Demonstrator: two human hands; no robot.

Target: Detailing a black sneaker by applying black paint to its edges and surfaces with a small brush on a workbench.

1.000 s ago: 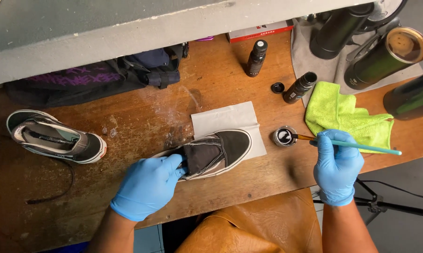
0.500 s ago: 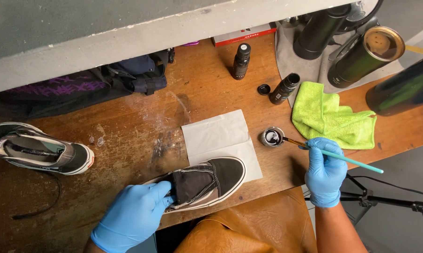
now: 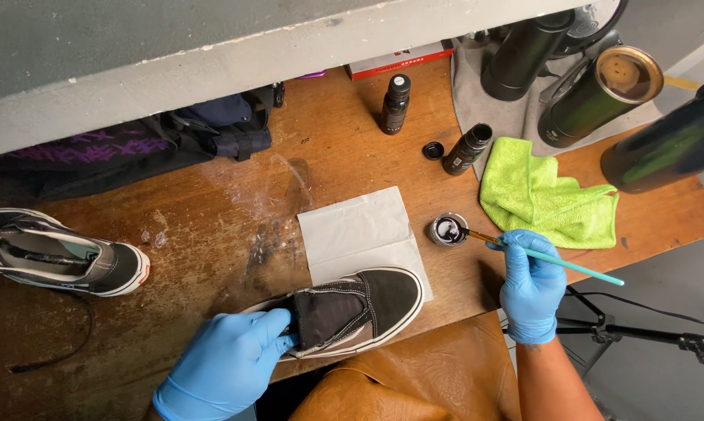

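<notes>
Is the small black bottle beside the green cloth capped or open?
Open: the small black bottle shows a bare mouth, and a loose black cap lies on the wooden table beside it.

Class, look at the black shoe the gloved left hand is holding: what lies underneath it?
Under the black shoe lies a white sheet of paper on the wooden table; the toe overlaps its near edge. The left hand grips the heel. How far the paper runs beneath is hidden.
</notes>
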